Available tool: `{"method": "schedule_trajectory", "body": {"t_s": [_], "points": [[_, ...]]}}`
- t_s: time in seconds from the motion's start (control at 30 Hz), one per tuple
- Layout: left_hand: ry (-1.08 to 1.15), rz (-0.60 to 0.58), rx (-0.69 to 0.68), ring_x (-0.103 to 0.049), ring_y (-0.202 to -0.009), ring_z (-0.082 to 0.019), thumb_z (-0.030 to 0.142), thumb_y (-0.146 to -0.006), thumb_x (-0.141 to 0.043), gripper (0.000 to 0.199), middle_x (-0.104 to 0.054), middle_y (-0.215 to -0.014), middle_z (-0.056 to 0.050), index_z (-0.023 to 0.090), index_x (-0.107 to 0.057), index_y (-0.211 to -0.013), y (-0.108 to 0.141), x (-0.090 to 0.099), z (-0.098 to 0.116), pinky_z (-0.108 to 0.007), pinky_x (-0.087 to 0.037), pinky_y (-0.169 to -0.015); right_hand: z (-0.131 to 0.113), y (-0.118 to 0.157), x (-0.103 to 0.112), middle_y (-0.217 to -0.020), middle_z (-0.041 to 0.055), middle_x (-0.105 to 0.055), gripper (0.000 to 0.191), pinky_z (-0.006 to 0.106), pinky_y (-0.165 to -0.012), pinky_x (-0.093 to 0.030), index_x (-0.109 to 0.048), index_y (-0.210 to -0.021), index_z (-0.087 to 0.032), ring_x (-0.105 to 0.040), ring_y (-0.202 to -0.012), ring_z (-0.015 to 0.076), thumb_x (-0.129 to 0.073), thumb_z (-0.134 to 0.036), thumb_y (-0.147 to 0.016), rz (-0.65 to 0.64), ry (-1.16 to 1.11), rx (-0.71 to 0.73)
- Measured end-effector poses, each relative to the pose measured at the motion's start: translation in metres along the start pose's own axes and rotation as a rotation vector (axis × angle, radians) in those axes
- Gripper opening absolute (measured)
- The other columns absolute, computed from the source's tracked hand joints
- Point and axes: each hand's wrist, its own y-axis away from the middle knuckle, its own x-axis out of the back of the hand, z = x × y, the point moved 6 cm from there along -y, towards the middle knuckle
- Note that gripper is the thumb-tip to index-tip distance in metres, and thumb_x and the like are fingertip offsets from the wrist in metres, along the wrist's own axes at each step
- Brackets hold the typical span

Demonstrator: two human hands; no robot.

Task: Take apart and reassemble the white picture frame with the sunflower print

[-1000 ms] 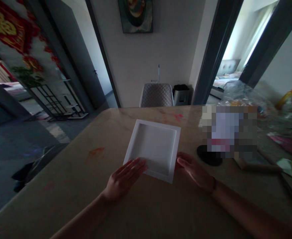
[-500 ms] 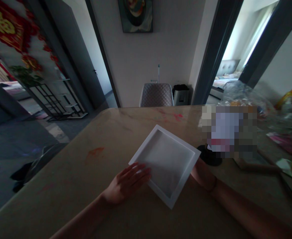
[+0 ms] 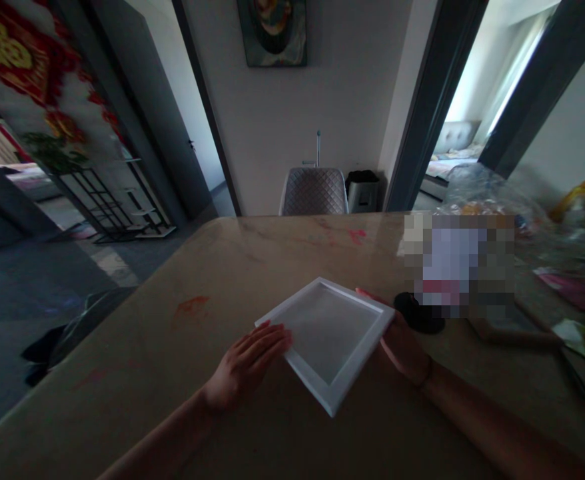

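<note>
A white square picture frame (image 3: 328, 327) with a plain pale panel is held over the table, tilted, one corner pointing toward me. My left hand (image 3: 245, 363) grips its left corner, the fingers laid together over the edge and the thumb hidden. At the right corner, my right hand (image 3: 405, 347) supports the frame from the side and below. Most of that hand's fingers are behind the frame, with some fingertips showing past its far right edge.
The brown table (image 3: 172, 373) bears red and orange smears. On its right side are a round black base (image 3: 420, 313), a blurred-out patch, clear plastic bags (image 3: 492, 193) and a dark-rimmed tray (image 3: 517, 333). A quilted chair (image 3: 314, 191) stands beyond the far edge.
The frame has tipped flatter, its far corner lowered. My left hand has slid slightly left along the corner, and right fingertips now show beyond the far edge.
</note>
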Motion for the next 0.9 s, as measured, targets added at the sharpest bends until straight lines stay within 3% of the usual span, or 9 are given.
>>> {"method": "schedule_trajectory", "body": {"t_s": [0.13,0.3,0.4,0.6,0.73,0.9], "points": [[0.014,0.046,0.038,-0.056,-0.107,-0.018,0.008,-0.086,-0.040,0.034,-0.066,-0.103,-0.009,0.015,-0.048,-0.119,0.000,0.005,-0.001,-0.036,-0.047,-0.092,-0.002,-0.002,0.000,-0.109,0.0056,-0.064,0.038,0.040,-0.091,-0.044,-0.064,-0.098,-0.025,-0.057,-0.103,0.0245,-0.064,-0.047,-0.068,0.009,0.141,0.129],[0.007,0.156,0.207,-0.061,-0.097,-0.017,0.009,-0.085,-0.041,0.036,-0.066,-0.102,-0.012,0.015,-0.046,-0.120,0.001,0.014,-0.012,-0.028,-0.051,-0.081,-0.006,0.005,-0.004,-0.104,0.0080,-0.065,0.035,0.042,-0.090,-0.043,-0.063,-0.099,-0.023,-0.058,-0.100,0.0250,-0.053,-0.049,-0.077,0.064,0.371,0.186],[-0.043,0.162,0.257,-0.065,-0.083,-0.016,0.012,-0.084,-0.043,0.032,-0.068,-0.093,-0.011,0.014,-0.048,-0.115,0.003,0.015,-0.013,-0.025,-0.052,-0.071,-0.015,0.016,-0.003,-0.106,0.0081,-0.063,0.034,0.041,-0.090,-0.042,-0.061,-0.102,-0.023,-0.056,-0.102,0.0245,-0.048,-0.046,-0.081,0.134,0.509,0.282],[-0.090,0.160,0.339,-0.063,-0.056,-0.015,0.017,-0.082,-0.046,0.014,-0.067,-0.069,-0.006,0.017,-0.054,-0.092,0.003,0.013,-0.015,-0.023,-0.049,-0.054,-0.030,0.027,-0.005,-0.081,0.0042,-0.059,0.026,0.031,-0.071,-0.043,-0.060,-0.092,-0.023,-0.055,-0.077,0.0187,-0.043,-0.042,-0.085,0.195,0.612,0.434],[0.043,0.095,0.472,-0.055,-0.045,-0.013,0.021,-0.084,-0.042,0.008,-0.060,-0.057,-0.001,0.019,-0.050,-0.082,0.005,0.003,-0.019,-0.021,-0.041,-0.044,-0.031,0.017,-0.016,-0.069,0.0019,-0.051,0.025,0.030,-0.065,-0.040,-0.051,-0.067,-0.022,-0.048,-0.067,0.0169,-0.046,-0.042,-0.083,0.127,0.753,0.404],[0.234,-0.012,0.835,-0.051,-0.046,-0.012,0.028,-0.085,-0.039,0.010,-0.055,-0.058,0.003,0.022,-0.046,-0.085,0.012,-0.011,-0.032,-0.021,-0.039,-0.048,-0.014,0.005,-0.023,-0.083,0.0057,-0.057,0.019,0.038,-0.079,-0.039,-0.055,-0.076,-0.023,-0.050,-0.084,0.0221,-0.050,-0.040,-0.080,-0.012,0.900,0.361]]}}
